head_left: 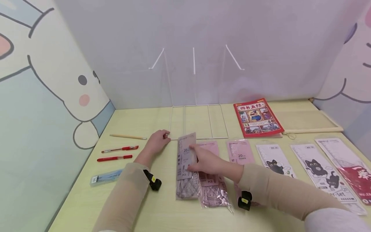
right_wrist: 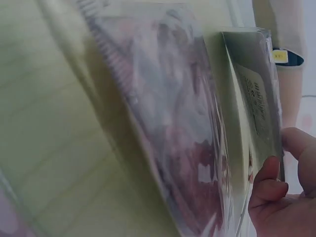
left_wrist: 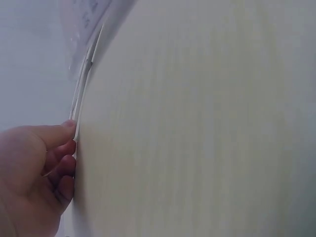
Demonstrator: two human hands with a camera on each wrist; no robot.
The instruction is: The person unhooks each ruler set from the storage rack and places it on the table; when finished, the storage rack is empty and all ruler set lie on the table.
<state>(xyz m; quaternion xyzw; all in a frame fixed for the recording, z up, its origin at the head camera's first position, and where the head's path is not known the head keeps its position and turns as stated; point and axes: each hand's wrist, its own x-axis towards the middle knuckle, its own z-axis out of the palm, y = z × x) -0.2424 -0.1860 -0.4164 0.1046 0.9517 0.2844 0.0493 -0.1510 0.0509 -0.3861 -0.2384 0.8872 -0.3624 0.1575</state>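
My left hand [head_left: 156,141] pinches the front left corner of a white wire display rack [head_left: 200,138]; in the left wrist view thumb and fingertips meet at its wire [left_wrist: 85,79]. My right hand [head_left: 207,160] grips a clear-bagged packet [head_left: 186,188] with a printed card marked "20" by its right edge, tilted up just in front of the rack. The right wrist view shows that packet's back [right_wrist: 254,84] with a pale label, held between thumb and fingers. Close beside it lies a similar pink packet [head_left: 215,195], partly covered by my right hand.
Right of my hands lie another pink packet [head_left: 239,149], black-cat packets [head_left: 316,167] and a red-and-white packet [head_left: 353,174]. A red book [head_left: 258,117] lies behind them. Leftward are a pencil [head_left: 127,137], two red pens [head_left: 114,158] and a blue pack [head_left: 105,178]. Three hooks [head_left: 194,61] project from the rack's top.
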